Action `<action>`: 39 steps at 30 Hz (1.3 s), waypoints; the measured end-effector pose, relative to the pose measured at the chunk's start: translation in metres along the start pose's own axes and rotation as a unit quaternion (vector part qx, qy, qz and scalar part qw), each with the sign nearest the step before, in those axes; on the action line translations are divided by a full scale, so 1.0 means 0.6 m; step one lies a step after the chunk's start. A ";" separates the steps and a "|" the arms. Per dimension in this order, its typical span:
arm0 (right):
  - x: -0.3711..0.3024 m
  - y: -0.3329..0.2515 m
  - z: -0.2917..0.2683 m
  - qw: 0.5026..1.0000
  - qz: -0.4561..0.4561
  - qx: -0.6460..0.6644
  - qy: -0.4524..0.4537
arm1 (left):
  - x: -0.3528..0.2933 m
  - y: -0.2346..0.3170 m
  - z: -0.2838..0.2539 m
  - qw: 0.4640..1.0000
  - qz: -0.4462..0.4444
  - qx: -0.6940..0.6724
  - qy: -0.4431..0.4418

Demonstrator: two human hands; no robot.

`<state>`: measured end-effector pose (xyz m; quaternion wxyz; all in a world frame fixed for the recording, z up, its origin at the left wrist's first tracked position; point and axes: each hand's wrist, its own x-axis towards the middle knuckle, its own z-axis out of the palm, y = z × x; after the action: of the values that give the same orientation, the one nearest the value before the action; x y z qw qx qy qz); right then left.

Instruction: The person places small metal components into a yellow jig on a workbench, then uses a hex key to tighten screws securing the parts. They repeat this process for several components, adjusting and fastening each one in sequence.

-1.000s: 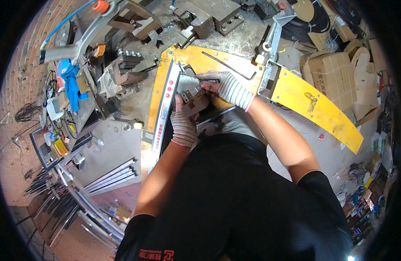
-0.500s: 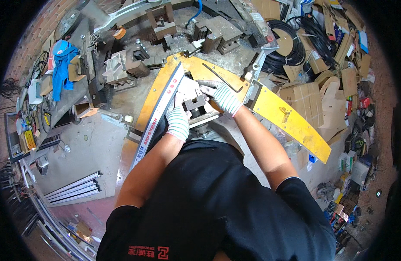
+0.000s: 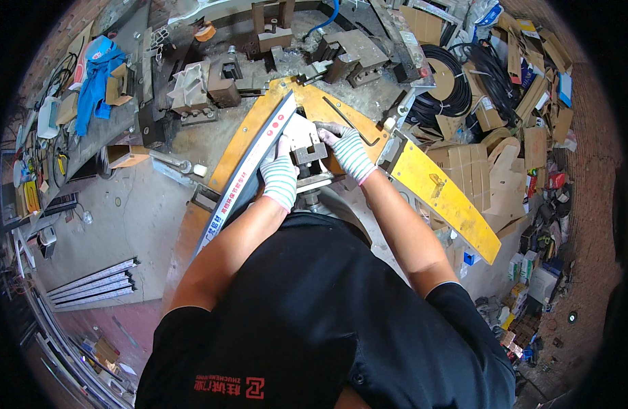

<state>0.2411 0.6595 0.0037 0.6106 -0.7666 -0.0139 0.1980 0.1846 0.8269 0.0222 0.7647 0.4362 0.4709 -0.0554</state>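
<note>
A long profile point(image 3: 244, 178) with printed white film lies slanted along the left yellow plate point(image 3: 240, 140). My left hand point(image 3: 280, 178), in a striped glove, closes against the profile's inner side near its upper end. Its thumb lies up along it, and some fingers are hidden. In the middle stands a metal fixture with a pale plate point(image 3: 302, 133) and a dark notched block point(image 3: 310, 154). My right hand point(image 3: 347, 148), in a matching glove, has its fingers stretched apart at the pale plate's right edge, with nothing visible held.
An L-shaped hex key point(image 3: 351, 121) lies on the yellow surface beyond my right hand. A yellow wing point(image 3: 445, 189) extends right. Metal clamp blocks point(image 3: 355, 58) stand behind. Black coiled hose point(image 3: 447, 92) and cardboard boxes point(image 3: 464, 170) crowd the right; several profiles point(image 3: 96, 283) lie lower left.
The whole view has shifted slightly. My right hand's fingers have spread a little at the pale plate. My left hand stays beside the profile.
</note>
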 end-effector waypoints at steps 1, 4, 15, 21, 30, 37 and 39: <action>0.002 0.002 0.000 1.000 -0.004 -0.003 0.001 | -0.002 0.001 0.000 1.000 -0.002 -0.002 -0.001; 0.004 0.007 0.000 1.000 -0.014 -0.012 0.005 | -0.003 0.002 0.000 1.000 -0.003 -0.001 0.001; -0.012 -0.046 -0.032 0.978 -0.055 -0.199 0.033 | 0.000 0.000 0.001 1.000 0.008 0.010 -0.003; -0.039 -0.026 -0.093 0.814 -0.040 -0.560 0.148 | 0.002 0.003 -0.001 1.000 -0.007 0.020 -0.006; -0.086 -0.047 -0.098 0.961 0.061 -0.248 0.103 | 0.004 0.000 -0.001 0.999 0.018 0.035 0.005; -0.208 -0.055 -0.014 0.992 -0.116 -0.040 -0.017 | 0.009 0.002 -0.003 0.997 0.004 0.076 -0.015; -0.198 -0.051 0.007 0.985 -0.147 -0.083 -0.030 | 0.008 -0.001 -0.001 0.998 0.015 0.059 -0.006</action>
<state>0.1368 0.6400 0.0656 0.5663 -0.7982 -0.1609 0.1275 0.1866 0.8284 0.0183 0.7413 0.4872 0.4555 -0.0746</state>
